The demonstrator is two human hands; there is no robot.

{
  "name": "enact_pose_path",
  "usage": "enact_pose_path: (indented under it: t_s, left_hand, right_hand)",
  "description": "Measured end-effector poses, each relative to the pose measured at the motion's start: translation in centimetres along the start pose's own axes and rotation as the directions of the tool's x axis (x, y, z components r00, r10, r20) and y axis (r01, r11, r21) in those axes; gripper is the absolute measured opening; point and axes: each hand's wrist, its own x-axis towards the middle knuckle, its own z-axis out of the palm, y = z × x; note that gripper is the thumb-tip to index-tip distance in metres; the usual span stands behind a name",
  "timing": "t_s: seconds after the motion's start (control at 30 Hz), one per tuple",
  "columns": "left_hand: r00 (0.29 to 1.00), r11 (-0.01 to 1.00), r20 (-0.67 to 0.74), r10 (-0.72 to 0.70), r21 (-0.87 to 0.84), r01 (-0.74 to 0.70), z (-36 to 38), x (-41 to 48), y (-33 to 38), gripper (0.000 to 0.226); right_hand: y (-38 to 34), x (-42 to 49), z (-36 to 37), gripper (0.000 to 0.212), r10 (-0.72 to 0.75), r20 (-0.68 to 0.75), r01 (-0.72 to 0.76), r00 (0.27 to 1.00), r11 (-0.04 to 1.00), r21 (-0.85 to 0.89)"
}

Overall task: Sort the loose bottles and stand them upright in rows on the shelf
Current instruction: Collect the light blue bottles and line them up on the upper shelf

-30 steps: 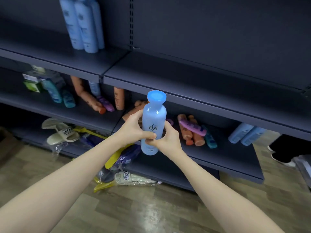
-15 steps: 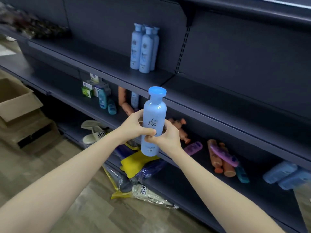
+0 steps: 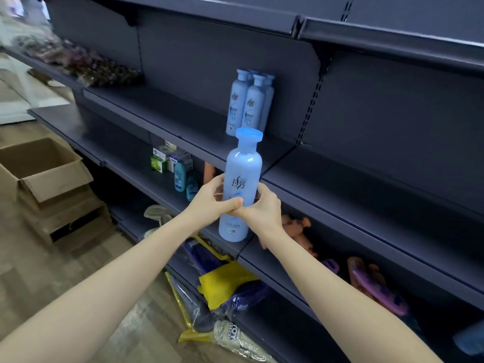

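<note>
I have the light blue bottle [image 3: 242,189] upright in both hands, out in the air in front of the shelves. My left hand [image 3: 209,203] wraps its middle from the left. My right hand [image 3: 262,210] grasps it from the right. The fingers [image 3: 233,203] of both are curled around the bottle, thumbs meeting at the front over the label.

Above and just beyond the fingers, a cluster of matching blue bottles [image 3: 248,106] stands upright on the shelf [image 3: 183,121], near the seam between two boards. Left of the fingers, one level lower, sit small boxes [image 3: 167,158] and teal bottles [image 3: 180,176]. Below and right of the fingers, orange bottles [image 3: 296,226] lie on their sides, with a purple bottle [image 3: 377,292] farther right. Under my wrists lies a yellow bag [image 3: 225,281]. Far left of the fingers, an open cardboard box [image 3: 44,166] sits on the floor [image 3: 39,271].
</note>
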Motion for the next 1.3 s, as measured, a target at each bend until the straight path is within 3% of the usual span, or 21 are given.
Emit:
enact_pose_path:
  t_s: [0.63,0.83,1.3]
  left_hand:
    - [0.990,0.986,-0.039,0.138,-0.086,-0.141,-3.3,16.2,2.8,0.042]
    - [0.990,0.988,-0.064,0.126,-0.083,-0.131,-4.0,19.6,1.8,0.049]
    - [0.995,0.989,0.004,0.098,-0.115,-0.097,-8.3,27.2,-1.0,0.030]
  right_hand:
    - [-4.4,16.8,-0.3,0.042,-0.094,-0.025,0.095,0.995,0.995,0.015]
    - [-4.1,20.3,0.5,0.038,-0.092,-0.030,0.092,0.995,0.996,0.006]
    - [-4.0,27.2,5.1,0.047,-0.037,-0.119,0.030,0.992,0.998,-0.064]
